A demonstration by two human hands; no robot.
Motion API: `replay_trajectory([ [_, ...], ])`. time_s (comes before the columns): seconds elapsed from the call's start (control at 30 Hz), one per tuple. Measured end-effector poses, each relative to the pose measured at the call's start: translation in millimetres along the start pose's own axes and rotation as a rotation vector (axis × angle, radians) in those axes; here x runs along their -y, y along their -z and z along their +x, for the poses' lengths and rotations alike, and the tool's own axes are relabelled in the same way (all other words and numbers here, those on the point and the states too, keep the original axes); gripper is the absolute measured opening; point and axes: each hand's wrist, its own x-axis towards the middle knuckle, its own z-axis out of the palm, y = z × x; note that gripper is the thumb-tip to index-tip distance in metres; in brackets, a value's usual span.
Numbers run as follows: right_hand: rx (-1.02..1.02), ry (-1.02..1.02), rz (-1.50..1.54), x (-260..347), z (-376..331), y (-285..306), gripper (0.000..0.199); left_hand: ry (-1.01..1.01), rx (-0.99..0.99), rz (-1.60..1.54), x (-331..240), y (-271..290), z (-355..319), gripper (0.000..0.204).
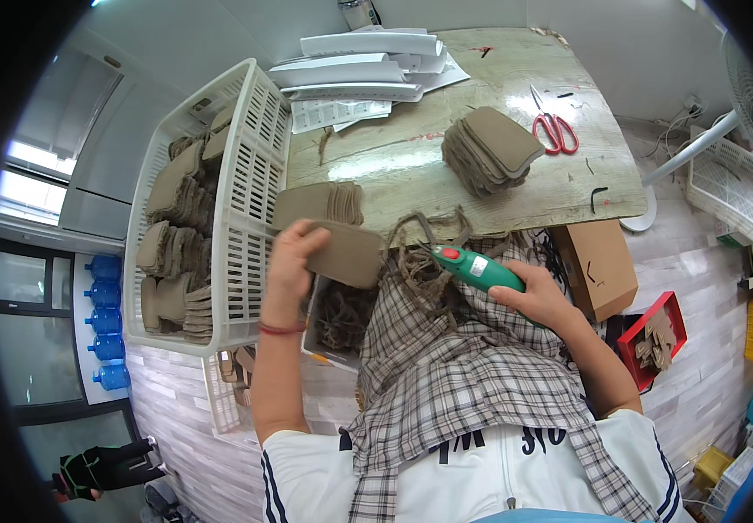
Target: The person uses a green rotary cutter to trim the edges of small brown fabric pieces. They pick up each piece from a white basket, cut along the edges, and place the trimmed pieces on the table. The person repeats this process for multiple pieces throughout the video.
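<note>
My left hand (292, 257) grips the left end of a flat brown-grey pad (347, 254) with rounded corners, held above my lap. In my right hand (536, 295) is a green handheld electric cutter (478, 268) with a red button, its tip pointing left toward the pad but apart from it. Brown trimmed strips (424, 266) lie tangled on my checked apron (455, 375) below the tip. A stack of similar pads (487, 152) sits on the table, and a second row of pads (317, 205) leans at its near left edge beyond my left hand.
A white plastic crate (258, 166) full of stacked pads stands left of the wooden table (385, 166). Red-handled scissors (555, 132) and rolled papers (354, 70) lie on the tabletop. A bin of scraps (339, 327), a cardboard box (599, 266) and a red tray (653, 340) are lower down.
</note>
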Motion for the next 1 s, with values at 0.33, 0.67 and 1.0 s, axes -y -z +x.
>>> replay_trajectory([
  [0.33,-0.098,-0.02,0.072,-15,-10,0,0.032,-0.364,-0.278,1.049,-13,87,74,0.057],
  [0.67,-0.143,-0.002,0.037,-29,-14,-2,0.034,0.026,0.511,1.821,-62,38,133,0.107],
  [1.0,-0.144,-0.036,0.124,-28,-11,-2,0.032,0.251,0.576,1.234,-38,36,145,0.113],
])
